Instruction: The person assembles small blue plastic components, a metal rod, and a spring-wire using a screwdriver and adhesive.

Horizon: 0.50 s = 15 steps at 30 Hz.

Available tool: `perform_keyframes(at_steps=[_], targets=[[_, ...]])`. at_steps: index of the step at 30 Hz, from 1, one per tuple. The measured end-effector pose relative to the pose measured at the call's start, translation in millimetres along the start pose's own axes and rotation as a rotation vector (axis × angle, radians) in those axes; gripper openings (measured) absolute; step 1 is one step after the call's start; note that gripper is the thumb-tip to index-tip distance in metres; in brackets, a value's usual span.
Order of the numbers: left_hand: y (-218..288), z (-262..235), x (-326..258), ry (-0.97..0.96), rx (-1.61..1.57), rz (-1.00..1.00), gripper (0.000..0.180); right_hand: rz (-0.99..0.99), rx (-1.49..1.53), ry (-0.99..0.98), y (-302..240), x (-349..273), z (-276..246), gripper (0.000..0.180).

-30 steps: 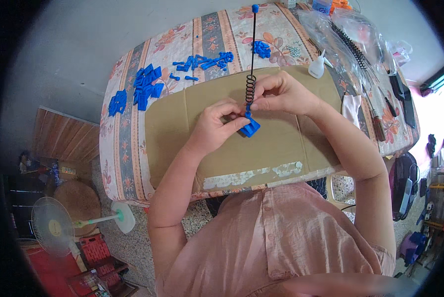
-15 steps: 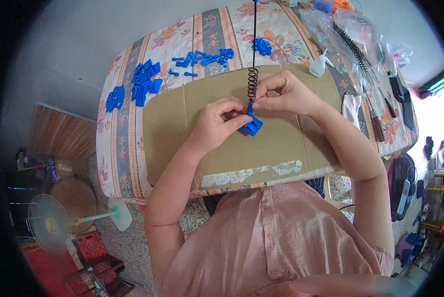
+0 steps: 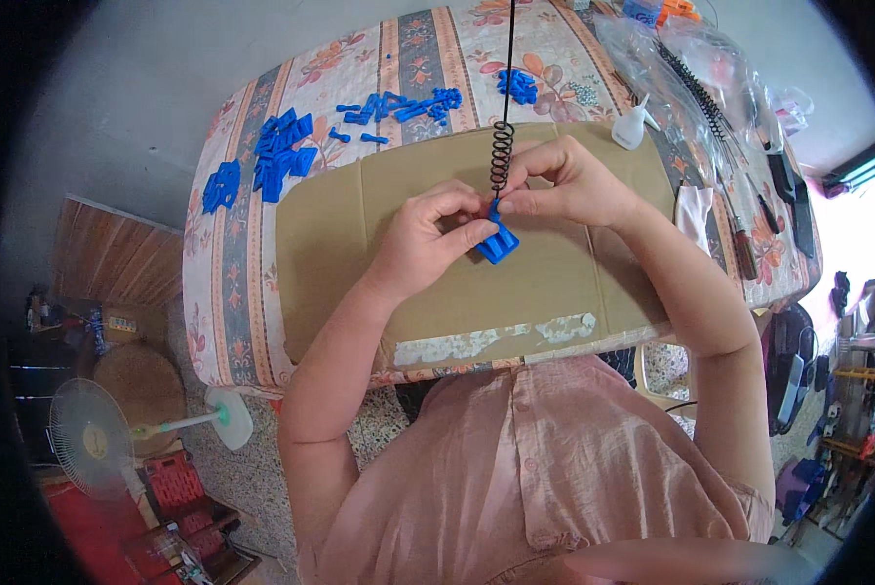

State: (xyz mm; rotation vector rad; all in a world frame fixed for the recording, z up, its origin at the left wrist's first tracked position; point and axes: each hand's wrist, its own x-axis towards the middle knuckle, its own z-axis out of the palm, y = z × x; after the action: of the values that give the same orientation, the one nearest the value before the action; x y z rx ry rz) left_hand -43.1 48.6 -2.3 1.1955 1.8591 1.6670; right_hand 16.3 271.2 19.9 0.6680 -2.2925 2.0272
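Observation:
Over the cardboard sheet, both hands meet at a blue plastic piece with a flat, wide lower end. My left hand pinches it near its narrow neck, thumb on top. From that neck rises a black rod with a coiled spring at its lower end. My right hand closes thumb and finger at the joint between spring and blue piece. Fingertips hide the exact point where they join.
Several blue plastic parts lie in groups along the table's far left and back. A white squeeze bottle stands right of the cardboard. Farther right are a screwdriver, plastic bags and black springs. A fan stands at lower left.
The black rod's upper end leans slightly farther right and the blue piece is slightly turned. Both hands keep their pinch in nearly the same place. The whole view has shifted a little.

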Motion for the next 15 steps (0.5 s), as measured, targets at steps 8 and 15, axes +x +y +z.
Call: perform_keyframes(at_steps=[8,15], targets=[[1.8,-0.4,0.0,0.000,0.037,0.022,0.016,0.015,-0.004,-0.018,0.0,0.5,-1.1,0.008],[1.2,-1.3,0.2,-0.012,0.098,0.052,0.016,0.035,0.020,-0.002,-1.2,-0.2,0.2,0.007]])
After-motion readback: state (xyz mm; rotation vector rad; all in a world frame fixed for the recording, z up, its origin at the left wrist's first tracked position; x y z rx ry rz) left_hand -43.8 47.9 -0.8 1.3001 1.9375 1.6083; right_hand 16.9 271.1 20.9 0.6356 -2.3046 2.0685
